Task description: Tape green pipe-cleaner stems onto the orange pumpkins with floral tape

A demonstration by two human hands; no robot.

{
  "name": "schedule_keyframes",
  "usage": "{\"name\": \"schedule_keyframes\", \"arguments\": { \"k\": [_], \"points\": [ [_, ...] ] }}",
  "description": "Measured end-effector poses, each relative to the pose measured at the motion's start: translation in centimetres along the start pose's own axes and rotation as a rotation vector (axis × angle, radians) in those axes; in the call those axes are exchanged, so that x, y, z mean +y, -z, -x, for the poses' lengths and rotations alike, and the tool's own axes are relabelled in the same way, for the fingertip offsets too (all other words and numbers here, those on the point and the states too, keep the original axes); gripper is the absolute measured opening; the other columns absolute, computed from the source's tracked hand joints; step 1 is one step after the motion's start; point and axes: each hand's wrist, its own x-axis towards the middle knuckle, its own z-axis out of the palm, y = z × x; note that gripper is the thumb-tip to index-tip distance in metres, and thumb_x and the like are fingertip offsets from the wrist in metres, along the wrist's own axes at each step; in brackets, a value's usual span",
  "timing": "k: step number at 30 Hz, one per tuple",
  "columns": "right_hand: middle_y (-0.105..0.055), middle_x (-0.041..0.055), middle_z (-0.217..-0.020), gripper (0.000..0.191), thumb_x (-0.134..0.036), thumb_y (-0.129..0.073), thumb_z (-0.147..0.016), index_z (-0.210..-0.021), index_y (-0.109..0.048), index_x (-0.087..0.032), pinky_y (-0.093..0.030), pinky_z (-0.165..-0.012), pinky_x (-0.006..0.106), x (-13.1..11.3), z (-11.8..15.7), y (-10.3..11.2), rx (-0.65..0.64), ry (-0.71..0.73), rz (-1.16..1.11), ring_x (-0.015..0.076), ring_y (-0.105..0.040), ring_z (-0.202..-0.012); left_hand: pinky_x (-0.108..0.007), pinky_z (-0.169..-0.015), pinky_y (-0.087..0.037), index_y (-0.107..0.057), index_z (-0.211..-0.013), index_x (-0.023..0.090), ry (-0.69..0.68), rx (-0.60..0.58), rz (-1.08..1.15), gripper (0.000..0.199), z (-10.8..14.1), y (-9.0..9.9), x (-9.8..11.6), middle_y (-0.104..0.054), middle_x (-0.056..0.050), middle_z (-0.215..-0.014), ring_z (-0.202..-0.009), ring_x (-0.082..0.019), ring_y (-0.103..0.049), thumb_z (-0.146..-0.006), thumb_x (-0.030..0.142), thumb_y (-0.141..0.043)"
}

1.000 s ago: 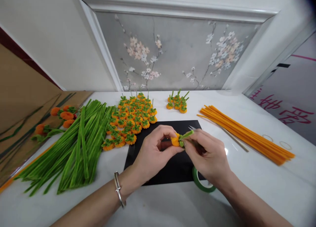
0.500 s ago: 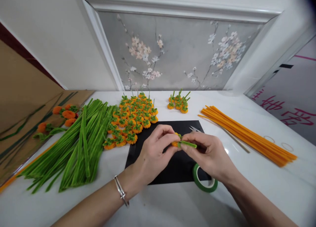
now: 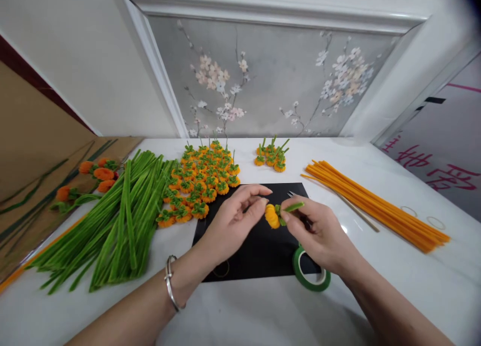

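Note:
A small orange pumpkin made of fuzzy pipe cleaner (image 3: 272, 216), with green leaves and a green stem, is held above the black mat (image 3: 248, 261). My right hand (image 3: 315, 230) pinches it at the green top, the stem pointing right between thumb and fingers. Just left of the pumpkin is my left hand (image 3: 235, 223), its thumb and index finger apart and nothing seen between them. Partly covered by my right hand, scissors (image 3: 292, 194) show only their tips. A roll of green tape (image 3: 306, 284) lies below my right hand, at the mat's corner.
Many finished pumpkins (image 3: 203, 180) stand left of the mat, and a smaller group (image 3: 271, 156) at the back. Green pipe cleaners (image 3: 124, 220) are heaped at left; orange ones (image 3: 376, 205) lie at right beside a thin stick (image 3: 356, 213). Orange flower-like pieces (image 3: 104, 174) rest at far left.
My left hand has let go of the pumpkin and moved slightly left, its fingers parting. The pumpkin has turned in my right hand, so more of its orange body shows.

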Motion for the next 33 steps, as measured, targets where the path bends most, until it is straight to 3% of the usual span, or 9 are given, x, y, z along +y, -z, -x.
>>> {"name": "schedule_keyframes", "arguments": {
  "k": [3,5,9,16,18,21,25,30,33],
  "points": [
    [-0.057,-0.0005,-0.072,0.009,-0.014,-0.048,-0.086,-0.085,-0.057,-0.019,-0.035,-0.051,0.022,0.0,0.0,0.0,-0.041,0.038,0.005,0.0098,-0.046,-0.056,-0.032,-0.077,-0.054,-0.056,-0.103,0.019,0.343,-0.128,0.287,0.03,-0.3,0.2,0.1,-0.059,-0.005,-0.094,-0.087,-0.016,-0.062,-0.091,0.043,-0.043],
    [-0.057,0.0001,-0.073,0.01,-0.013,-0.049,-0.086,-0.086,-0.057,-0.018,-0.035,-0.051,0.022,0.0,0.1,0.0,-0.053,0.068,0.021,0.01,-0.046,-0.056,-0.031,-0.073,-0.054,-0.055,-0.1,0.018,0.449,-0.202,0.418,0.028,-0.4,0.3,0.0,-0.06,-0.003,-0.087,-0.076,-0.014,-0.063,-0.09,0.043,-0.047],
    [-0.055,0.0,-0.069,0.012,-0.008,-0.049,-0.083,-0.082,-0.057,-0.017,-0.034,-0.05,0.021,0.1,0.1,-0.1,-0.058,0.118,0.074,0.0098,-0.045,-0.055,-0.025,-0.077,-0.051,-0.057,-0.095,0.016,0.343,-0.163,0.367,0.019,-0.3,0.2,-0.5,-0.06,-0.002,-0.091,-0.08,-0.01,-0.061,-0.082,0.027,-0.063],
    [-0.056,0.0006,-0.069,0.018,-0.002,-0.048,-0.077,-0.078,-0.059,-0.016,-0.036,-0.051,0.02,0.5,-0.2,-0.3,-0.047,0.118,0.064,0.0094,-0.048,-0.057,-0.026,-0.085,-0.046,-0.055,-0.107,0.021,0.029,-0.08,0.076,0.038,-0.1,-0.5,-1.3,-0.058,-0.001,-0.098,-0.091,-0.013,-0.057,-0.072,0.012,-0.069],
    [-0.058,0.0011,-0.071,0.018,-0.002,-0.048,-0.077,-0.078,-0.06,-0.017,-0.038,-0.053,0.02,0.5,-0.3,-0.2,-0.072,0.122,0.059,0.01,-0.05,-0.059,-0.027,-0.084,-0.046,-0.056,-0.109,0.021,0.039,-0.129,0.046,0.039,-0.1,-0.4,-1.1,-0.059,-0.002,-0.101,-0.091,-0.014,-0.056,-0.073,0.014,-0.069],
    [-0.062,0.0012,-0.074,0.017,-0.005,-0.049,-0.081,-0.08,-0.061,-0.018,-0.041,-0.059,0.021,0.4,-0.3,-0.1,-0.111,0.102,0.042,0.0111,-0.054,-0.064,-0.026,-0.073,-0.048,-0.057,-0.102,0.015,0.162,-0.224,0.14,0.025,-0.4,0.1,-0.7,-0.06,-0.004,-0.09,-0.08,-0.012,-0.057,-0.081,0.026,-0.063],
    [-0.064,0.0,-0.073,0.011,-0.015,-0.053,-0.084,-0.08,-0.062,-0.019,-0.041,-0.058,0.022,0.3,-0.3,-0.1,-0.087,0.001,0.022,0.0115,-0.054,-0.061,-0.018,-0.059,-0.044,-0.058,-0.09,0.013,0.284,-0.208,0.294,0.019,-0.7,0.4,-0.9,-0.057,-0.001,-0.076,-0.066,-0.007,-0.054,-0.085,0.031,-0.057],
    [-0.063,-0.0005,-0.073,0.011,-0.021,-0.053,-0.086,-0.091,-0.063,-0.02,-0.04,-0.054,0.022,0.4,-0.2,0.0,-0.138,-0.095,-0.044,0.0113,-0.052,-0.06,-0.019,-0.065,-0.048,-0.059,-0.085,0.013,0.358,-0.13,0.422,0.011,-0.8,0.4,-1.0,-0.057,-0.001,-0.081,-0.07,-0.008,-0.056,-0.079,0.021,-0.064],
    [-0.06,-0.0009,-0.068,0.01,-0.021,-0.052,-0.086,-0.086,-0.062,-0.019,-0.038,-0.053,0.021,0.3,-0.2,0.0,-0.12,-0.085,-0.032,0.0107,-0.05,-0.058,-0.021,-0.07,-0.049,-0.061,-0.085,0.012,0.383,-0.127,0.445,0.012,-0.8,0.5,-0.8,-0.059,-0.002,-0.082,-0.074,-0.009,-0.058,-0.076,0.018,-0.066]
  ]
}}
